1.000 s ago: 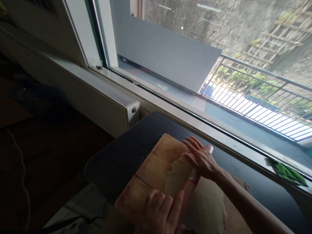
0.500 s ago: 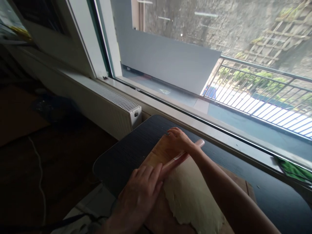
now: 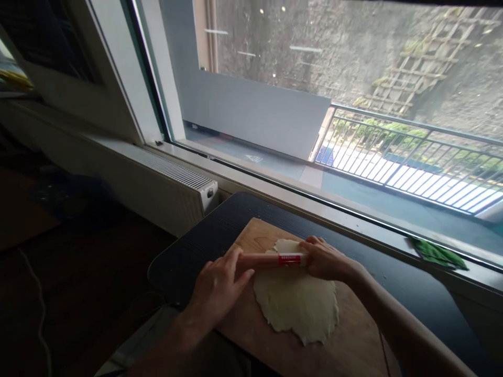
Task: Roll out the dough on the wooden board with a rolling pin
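Lying on your dark worktop point(image 3: 184, 262), a wooden board point(image 3: 356, 324), its far corner near the worktop's far edge. Margins: a dark strip ran between board and window sill point(image 3: 271, 191), and a wider stretch lay to your left, out to a rounded corner. Beyond that corner's far side stood a white radiator point(image 3: 168, 183); on the sill, well to the right, a crumpled green cloth point(image 3: 438, 255).

Dough sheet point(image 3: 296, 306), one, pale, thin, ragged at the rim: it lay flat on the board, with bare wood showing on its left, right and near sides.

Rolling pin point(image 3: 257, 260), one, pinkish, with a red label: it lay crosswise over the far part of the dough, a small lobe of the sheet showing beyond it.

Left hand point(image 3: 220, 280): spread, your thumb well apart from the fingers, which touched the pin's left end. Right hand point(image 3: 324, 260): your fingers bent over the pin's right portion, beside the label; whether they closed around it, you could not tell.
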The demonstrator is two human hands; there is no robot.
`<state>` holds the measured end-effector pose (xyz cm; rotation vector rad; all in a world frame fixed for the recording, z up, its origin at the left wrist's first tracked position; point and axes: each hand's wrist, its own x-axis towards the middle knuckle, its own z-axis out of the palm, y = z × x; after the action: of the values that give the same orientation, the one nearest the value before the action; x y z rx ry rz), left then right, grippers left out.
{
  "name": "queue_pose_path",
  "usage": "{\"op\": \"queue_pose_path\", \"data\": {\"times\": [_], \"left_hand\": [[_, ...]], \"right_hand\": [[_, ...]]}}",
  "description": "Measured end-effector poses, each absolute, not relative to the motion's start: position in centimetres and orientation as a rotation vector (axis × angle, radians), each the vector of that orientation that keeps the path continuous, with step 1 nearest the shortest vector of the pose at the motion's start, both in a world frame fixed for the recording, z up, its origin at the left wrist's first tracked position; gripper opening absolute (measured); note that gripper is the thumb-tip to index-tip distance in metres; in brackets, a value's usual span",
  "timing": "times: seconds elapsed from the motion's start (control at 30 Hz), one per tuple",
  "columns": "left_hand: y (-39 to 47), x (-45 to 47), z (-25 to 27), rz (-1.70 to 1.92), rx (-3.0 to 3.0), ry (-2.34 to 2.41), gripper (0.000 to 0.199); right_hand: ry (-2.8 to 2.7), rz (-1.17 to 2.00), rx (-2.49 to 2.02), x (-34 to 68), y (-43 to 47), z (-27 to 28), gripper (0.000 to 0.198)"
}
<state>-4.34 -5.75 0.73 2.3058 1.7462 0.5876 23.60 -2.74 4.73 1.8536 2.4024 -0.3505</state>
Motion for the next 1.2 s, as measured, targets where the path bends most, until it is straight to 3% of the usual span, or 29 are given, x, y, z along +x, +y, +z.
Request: {"op": "queue_pose_path", "data": {"times": [0.2, 0.5, 0.67, 0.83, 0.93, 1.07, 1.2], "left_hand": [[-8.6, -4.7, 1.2, 0.384, 2.281, 1.774, 0.023], [-8.0, -1.4, -0.8, 0.56, 2.307, 1.632, 0.023], [-6.6, -0.8, -1.1, 0.762, 2.279, 1.617, 0.057], [-4.8, 2.1, -1.0, 0.725, 2.328, 1.428, 0.054], [-4.8, 3.4, -0.8, 0.657, 2.424, 1.415, 0.052], [-5.5, 3.3, 0.3, 0.458, 2.547, 1.643, 0.034], [-5.4, 3.2, 1.7, 0.218, 2.497, 1.77, 0.039]], "right_hand": [[2.343, -0.365, 1.919, 23.1, -0.4, 4.6, 0.027], [2.323, -0.561, 2.047, 25.2, -1.3, 5.0, 0.017], [2.449, -0.58, 2.29, 26.6, -6.1, 3.9, 0.012], [2.519, -0.772, 2.71, 27.7, -9.9, 2.4, 0.016], [2.48, -0.6, 2.757, 28.2, -11.6, 2.2, 0.017], [2.288, -0.296, 2.716, 28.9, -13.2, 2.0, 0.013], [2.161, -0.369, 2.7, 29.2, -13.7, 1.4, 0.014]]}}
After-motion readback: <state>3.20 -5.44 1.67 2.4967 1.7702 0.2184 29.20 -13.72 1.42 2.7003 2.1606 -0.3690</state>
